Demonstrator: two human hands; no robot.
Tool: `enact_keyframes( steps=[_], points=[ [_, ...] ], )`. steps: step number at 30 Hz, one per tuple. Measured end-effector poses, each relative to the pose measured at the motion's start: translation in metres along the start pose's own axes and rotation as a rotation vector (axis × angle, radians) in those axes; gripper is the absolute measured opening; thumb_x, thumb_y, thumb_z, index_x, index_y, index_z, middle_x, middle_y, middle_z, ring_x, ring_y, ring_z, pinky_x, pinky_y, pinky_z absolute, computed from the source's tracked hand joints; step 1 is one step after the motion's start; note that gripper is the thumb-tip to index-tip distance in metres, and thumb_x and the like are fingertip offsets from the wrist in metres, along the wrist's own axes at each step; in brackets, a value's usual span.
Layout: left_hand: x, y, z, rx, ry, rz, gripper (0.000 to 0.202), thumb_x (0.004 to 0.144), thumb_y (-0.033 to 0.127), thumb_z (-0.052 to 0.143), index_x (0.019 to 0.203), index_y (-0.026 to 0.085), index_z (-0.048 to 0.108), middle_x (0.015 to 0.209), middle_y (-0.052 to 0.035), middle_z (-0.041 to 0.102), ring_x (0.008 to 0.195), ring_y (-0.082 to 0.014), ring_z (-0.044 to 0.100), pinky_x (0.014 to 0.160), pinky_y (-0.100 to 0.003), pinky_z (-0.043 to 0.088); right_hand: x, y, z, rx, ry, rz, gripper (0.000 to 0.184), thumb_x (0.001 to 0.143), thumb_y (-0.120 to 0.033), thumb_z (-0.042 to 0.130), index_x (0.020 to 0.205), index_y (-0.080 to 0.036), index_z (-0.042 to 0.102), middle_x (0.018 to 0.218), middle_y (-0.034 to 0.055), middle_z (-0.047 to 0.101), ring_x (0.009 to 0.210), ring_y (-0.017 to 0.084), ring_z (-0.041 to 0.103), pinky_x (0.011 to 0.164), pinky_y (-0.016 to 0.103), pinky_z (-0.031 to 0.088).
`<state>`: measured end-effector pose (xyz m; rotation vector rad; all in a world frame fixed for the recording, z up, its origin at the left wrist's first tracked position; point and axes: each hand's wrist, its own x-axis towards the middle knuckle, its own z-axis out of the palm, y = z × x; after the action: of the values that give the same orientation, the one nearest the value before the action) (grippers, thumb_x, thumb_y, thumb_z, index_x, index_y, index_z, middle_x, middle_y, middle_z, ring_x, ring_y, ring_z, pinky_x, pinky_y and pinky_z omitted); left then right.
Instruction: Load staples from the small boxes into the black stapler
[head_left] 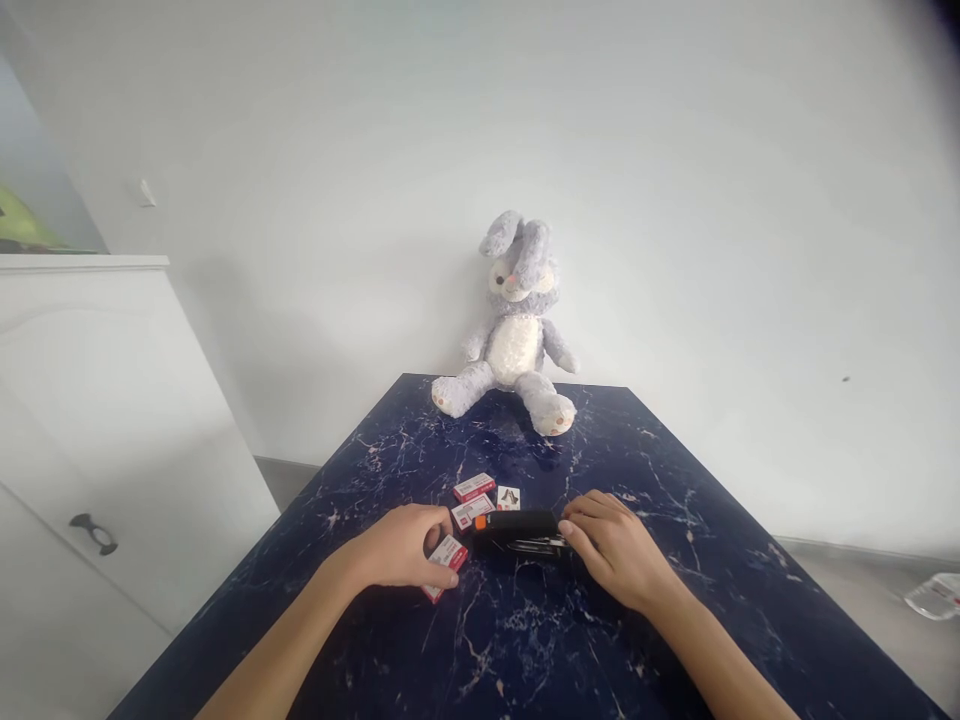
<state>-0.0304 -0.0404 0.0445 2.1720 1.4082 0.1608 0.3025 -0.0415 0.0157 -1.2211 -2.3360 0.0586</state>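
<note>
Pinching one small red-and-white cardboard box in half-open left hand, with loosely curled right hand at black, orange-tipped stapler, unclear whether gripping, and two similar boxes unheld.

Nothing can be read for certain: the print on the rear red-and-white box, the middle box and the front box (the one in the left fingers) is too small and blurred, as is the marking on the white packet.
</note>
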Motion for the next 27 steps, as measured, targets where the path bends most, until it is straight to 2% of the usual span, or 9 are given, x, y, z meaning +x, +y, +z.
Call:
enact_keyframes(
  steps=[5,7,9,11,14,17,20,23,27],
  points=[
    [-0.002,-0.002,-0.004,-0.033,0.012,0.047,0.043,0.061,0.049,0.079,0.093,0.024,0.062,0.094,-0.0012,0.064,0.077,-0.0197,0.058,0.056,-0.024,0.032,-0.002,0.009,-0.004,-0.004,0.033,0.004,0.042,0.104,-0.032,0.035,0.076,-0.021,0.064,0.091,0.0053,0.066,0.085,0.021,0.056,0.077,0.036,0.04],
    [-0.002,-0.005,-0.004,-0.092,0.016,0.054,0.043,0.062,0.044,0.078,0.095,0.024,0.061,0.091,-0.0009,0.063,0.075,-0.0188,0.057,0.057,-0.023,0.033,-0.003,0.011,-0.001,0.021,0.062,0.01,0.04,0.104,-0.031,0.035,0.076,-0.021,0.061,0.086,0.0047,0.064,0.081,0.021,0.055,0.076,0.036,0.039],
    [0.0,-0.008,-0.003,-0.195,0.03,0.036,0.037,0.067,0.041,0.074,0.094,0.022,0.059,0.08,0.0014,0.062,0.067,-0.0161,0.055,0.055,-0.023,0.033,-0.004,0.01,0.002,0.067,0.15,0.041,0.039,0.104,-0.03,0.032,0.075,-0.021,0.057,0.078,0.004,0.06,0.075,0.02,0.053,0.073,0.036,0.038],
    [0.004,-0.007,0.0,-0.339,0.098,0.04,0.031,0.074,0.04,0.07,0.094,0.021,0.056,0.072,0.0034,0.059,0.061,-0.0138,0.053,0.055,-0.023,0.034,-0.004,0.004,0.004,0.102,0.295,0.071,0.037,0.103,-0.027,0.032,0.072,-0.021,0.051,0.071,0.0029,0.054,0.069,0.018,0.049,0.069,0.035,0.036],
    [0.009,0.002,0.008,-0.627,0.244,0.13,0.03,0.081,0.044,0.067,0.092,0.02,0.052,0.078,0.0012,0.062,0.063,-0.0127,0.054,0.058,-0.023,0.038,-0.004,-0.022,0.007,0.121,0.446,-0.004,0.025,0.099,-0.023,0.041,0.074,-0.021,0.047,0.071,0.0025,0.051,0.067,0.018,0.046,0.066,0.034,0.035],
    [0.013,0.02,0.023,-0.881,0.366,0.22,0.035,0.081,0.045,0.071,0.083,0.02,0.047,0.08,0.0001,0.063,0.066,-0.0129,0.056,0.06,-0.023,0.04,-0.004,-0.057,0.014,0.139,0.384,-0.205,0.009,0.09,-0.022,0.054,0.083,-0.021,0.049,0.076,0.0029,0.055,0.069,0.018,0.048,0.066,0.033,0.036],
    [0.018,0.033,0.041,-1.01,0.462,0.29,0.04,0.078,0.043,0.076,0.075,0.02,0.042,0.073,0.0031,0.055,0.063,-0.0106,0.051,0.059,-0.022,0.039,-0.003,-0.085,0.028,0.122,0.297,-0.308,0.008,0.086,-0.02,0.056,0.085,-0.022,0.049,0.073,0.0018,0.054,0.066,0.017,0.047,0.063,0.032,0.034],
    [0.023,0.033,0.056,-1.067,0.468,0.312,0.044,0.078,0.043,0.076,0.071,0.02,0.04,0.068,0.0044,0.049,0.06,-0.0096,0.047,0.057,-0.022,0.038,-0.002,-0.092,0.039,0.101,0.272,-0.299,0.009,0.086,-0.014,0.052,0.082,-0.021,0.048,0.072,0.0017,0.055,0.064,0.017,0.046,0.062,0.032,0.032],
    [0.028,0.025,0.061,-1.085,0.426,0.241,0.038,0.08,0.045,0.074,0.079,0.021,0.046,0.067,0.0032,0.055,0.057,-0.0115,0.051,0.054,-0.023,0.041,-0.001,-0.085,0.042,0.072,0.259,-0.275,0.011,0.085,-0.012,0.05,0.08,-0.021,0.049,0.072,0.0017,0.054,0.064,0.017,0.046,0.062,0.032,0.034]
  ],
)
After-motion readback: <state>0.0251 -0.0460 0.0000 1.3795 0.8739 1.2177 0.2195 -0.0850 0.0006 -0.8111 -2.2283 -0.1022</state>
